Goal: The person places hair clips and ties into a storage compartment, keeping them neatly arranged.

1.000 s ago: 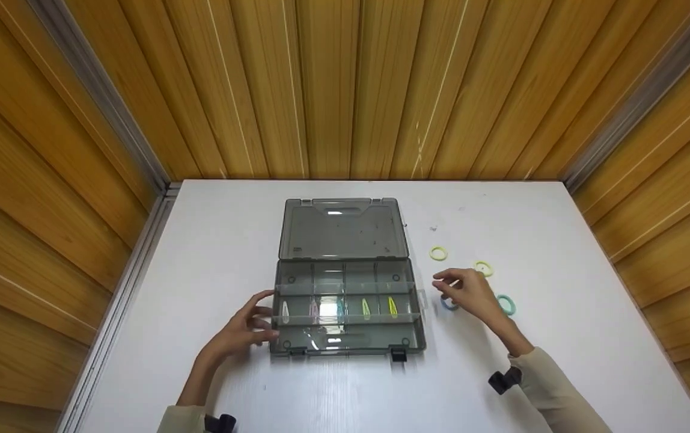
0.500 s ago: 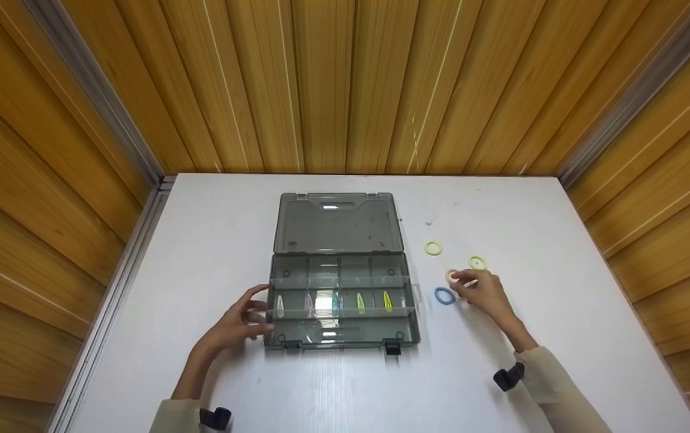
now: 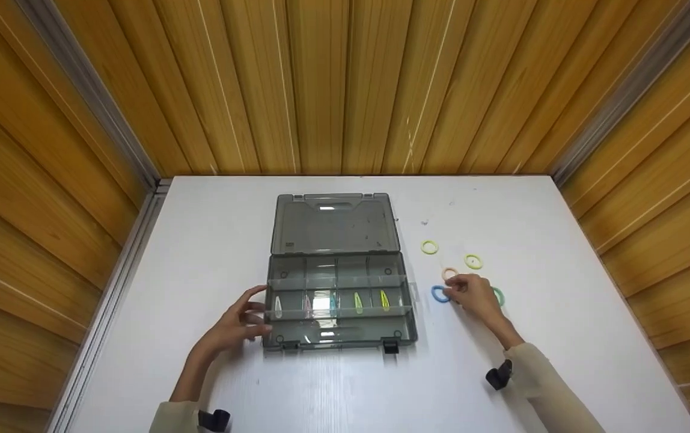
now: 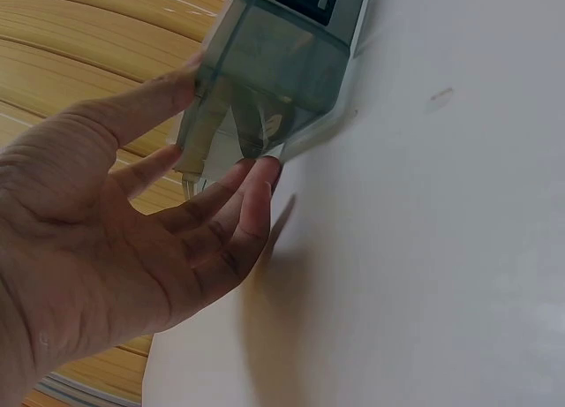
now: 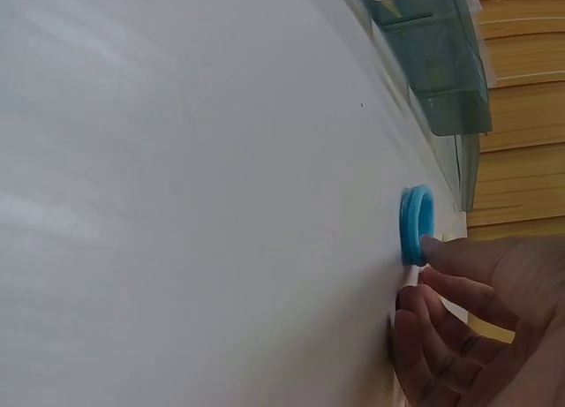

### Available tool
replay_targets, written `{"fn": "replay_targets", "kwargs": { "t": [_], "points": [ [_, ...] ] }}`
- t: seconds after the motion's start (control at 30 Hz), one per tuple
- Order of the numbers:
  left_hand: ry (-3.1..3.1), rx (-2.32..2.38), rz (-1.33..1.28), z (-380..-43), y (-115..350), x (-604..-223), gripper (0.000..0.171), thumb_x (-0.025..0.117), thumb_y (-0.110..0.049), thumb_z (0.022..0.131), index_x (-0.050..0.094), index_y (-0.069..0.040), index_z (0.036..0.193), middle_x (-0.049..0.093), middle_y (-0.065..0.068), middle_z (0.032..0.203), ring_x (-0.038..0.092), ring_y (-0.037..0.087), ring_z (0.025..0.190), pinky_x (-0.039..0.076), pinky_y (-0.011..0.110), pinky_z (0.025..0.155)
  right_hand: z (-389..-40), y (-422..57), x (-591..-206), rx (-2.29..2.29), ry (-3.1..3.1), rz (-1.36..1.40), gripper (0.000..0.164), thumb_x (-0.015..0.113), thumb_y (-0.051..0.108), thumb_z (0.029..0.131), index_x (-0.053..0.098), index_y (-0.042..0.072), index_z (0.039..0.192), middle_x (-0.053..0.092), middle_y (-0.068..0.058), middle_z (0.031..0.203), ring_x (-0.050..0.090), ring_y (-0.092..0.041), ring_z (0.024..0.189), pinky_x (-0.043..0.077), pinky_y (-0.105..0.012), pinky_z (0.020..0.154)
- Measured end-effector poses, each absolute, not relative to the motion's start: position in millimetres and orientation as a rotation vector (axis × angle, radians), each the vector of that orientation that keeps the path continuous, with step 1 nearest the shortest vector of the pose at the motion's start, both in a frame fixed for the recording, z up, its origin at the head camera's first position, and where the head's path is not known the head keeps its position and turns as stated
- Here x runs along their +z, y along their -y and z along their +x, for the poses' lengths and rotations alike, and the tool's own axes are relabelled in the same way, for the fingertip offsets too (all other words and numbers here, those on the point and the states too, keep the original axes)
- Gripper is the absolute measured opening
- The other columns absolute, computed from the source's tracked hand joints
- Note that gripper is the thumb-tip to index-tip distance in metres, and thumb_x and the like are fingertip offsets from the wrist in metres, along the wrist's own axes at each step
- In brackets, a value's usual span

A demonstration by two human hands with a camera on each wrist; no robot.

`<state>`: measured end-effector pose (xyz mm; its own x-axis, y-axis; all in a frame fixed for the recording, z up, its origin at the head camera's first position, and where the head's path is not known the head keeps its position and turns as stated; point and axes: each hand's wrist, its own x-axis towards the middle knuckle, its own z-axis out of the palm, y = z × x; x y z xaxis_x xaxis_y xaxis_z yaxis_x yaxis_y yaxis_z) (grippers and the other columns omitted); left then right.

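Note:
A translucent grey compartment box (image 3: 339,344) lies on the table with its lid (image 3: 336,222) folded back. My left hand (image 3: 232,325) rests against its left side, thumb and fingertips touching the wall and the rim. Hair clips stand in the middle row, among them a yellow clip (image 3: 384,300), a pale green clip (image 3: 357,302) and a white clip (image 3: 278,307). To the right of the box, my right hand (image 3: 476,299) pinches the edge of a blue hair tie (image 5: 411,226), which is on the table. Just beyond the fingers lies a peach hair tie (image 3: 449,273).
Two yellow-green hair ties, a nearer-to-box one (image 3: 429,247) and a farther one (image 3: 473,261), lie behind the right hand. A green hair tie (image 3: 499,295) is partly hidden by that hand. Wood-patterned walls (image 3: 321,90) stand behind and beside the white table (image 3: 333,397).
My right hand has come down from above the table, touched the peach hair tie, then shifted to the blue one and taken its edge. The left hand has stayed at the box.

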<state>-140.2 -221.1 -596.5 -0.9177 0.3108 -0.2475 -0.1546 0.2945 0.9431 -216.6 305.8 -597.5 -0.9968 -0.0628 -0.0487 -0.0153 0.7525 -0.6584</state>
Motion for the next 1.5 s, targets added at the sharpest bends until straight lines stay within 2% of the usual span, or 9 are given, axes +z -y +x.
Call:
{"fn": "replay_targets", "kwargs": {
  "t": [0.27,0.6,1.0,1.17,1.3,1.4,1.5],
  "points": [
    [-2.170,1.676,0.177,-142,218,-597,0.089,0.079,-0.011,0.089,0.026,-0.016,0.161,0.050,0.032,0.139,0.066,0.030,0.110,0.058,0.041,0.076,-221,-299,-595,-1.058,-2.890,-0.077,0.009,0.075,0.007,0.091,0.078,0.000,0.095,0.077,-0.012,0.085,0.066,-0.013,0.067,0.046,-0.017,0.055],
    [-2.167,1.681,0.194,-145,216,-599,0.090,0.078,-0.009,0.089,0.025,-0.016,0.161,0.051,0.032,0.139,0.067,0.029,0.107,0.057,0.039,0.074,-228,-294,-568,-1.235,-2.850,-0.190,0.009,0.072,0.001,0.092,0.076,-0.007,0.094,0.076,-0.021,0.083,0.073,-0.032,0.065,0.049,-0.015,0.051],
    [-2.157,1.679,0.106,-139,222,-596,0.090,0.079,-0.012,0.089,0.025,-0.018,0.161,0.048,0.032,0.142,0.067,0.028,0.108,0.062,0.039,0.072,-252,-248,-527,-1.291,-2.919,-0.433,0.009,0.074,0.003,0.091,0.077,-0.004,0.096,0.077,-0.020,0.088,0.075,-0.031,0.067,0.050,-0.013,0.054],
    [-2.138,1.687,0.087,-138,220,-597,0.089,0.079,-0.011,0.088,0.027,-0.021,0.160,0.048,0.031,0.142,0.067,0.027,0.107,0.063,0.043,0.075,-256,-229,-520,-1.435,-2.790,-0.462,0.010,0.073,0.003,0.092,0.076,-0.004,0.098,0.077,-0.022,0.088,0.075,-0.035,0.069,0.056,-0.017,0.053],
    [-2.133,1.691,0.100,-139,219,-598,0.089,0.079,-0.011,0.088,0.027,-0.021,0.161,0.048,0.031,0.142,0.068,0.027,0.108,0.063,0.045,0.079,-257,-214,-518,-1.455,-2.710,-0.471,0.012,0.073,0.004,0.092,0.076,-0.004,0.101,0.076,-0.024,0.091,0.076,-0.035,0.073,0.063,-0.032,0.059],
    [-2.138,1.701,0.123,-139,220,-599,0.089,0.078,-0.011,0.089,0.026,-0.019,0.161,0.048,0.033,0.141,0.068,0.027,0.107,0.063,0.045,0.078,-257,-202,-518,-1.435,-2.696,-0.505,0.013,0.074,0.004,0.091,0.076,-0.004,0.102,0.077,-0.023,0.093,0.076,-0.033,0.073,0.063,-0.038,0.061],
    [-2.131,1.716,0.128,-139,222,-599,0.088,0.077,-0.010,0.090,0.026,-0.018,0.161,0.048,0.033,0.140,0.068,0.027,0.105,0.063,0.046,0.078,-256,-192,-519,-1.392,-2.681,-0.528,0.014,0.074,0.004,0.091,0.077,-0.003,0.103,0.076,-0.022,0.094,0.075,-0.035,0.075,0.061,-0.031,0.058]
  ]
}}
